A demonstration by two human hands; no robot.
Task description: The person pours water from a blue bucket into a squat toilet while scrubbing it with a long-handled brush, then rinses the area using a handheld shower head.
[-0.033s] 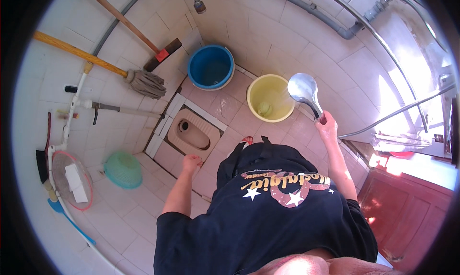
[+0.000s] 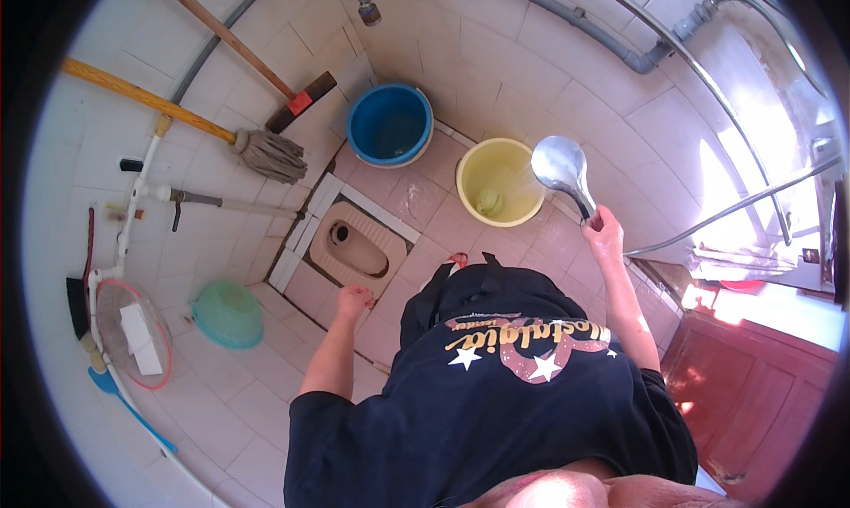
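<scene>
My right hand (image 2: 605, 233) is wrapped round the dark handle of a silver shower head (image 2: 560, 162), held up beside and partly over the rim of a yellow bucket (image 2: 460, 189). A fine spray of water seems to fall from it into the bucket. Inside the bucket lies a pale green rounded thing (image 2: 489, 202) whose kind I cannot make out. My left hand (image 2: 356, 302) is closed in a loose fist with nothing visible in it, over the floor near the beige squat toilet (image 2: 376, 258).
A blue bucket (image 2: 425, 123) stands in the far corner. Along the left wall are a mop (image 2: 270, 156), a broom (image 2: 305, 99), a green basin (image 2: 228, 315) and a pink-rimmed basket (image 2: 161, 331). A metal hose (image 2: 735, 211) crosses at right, above a red cabinet (image 2: 753, 393).
</scene>
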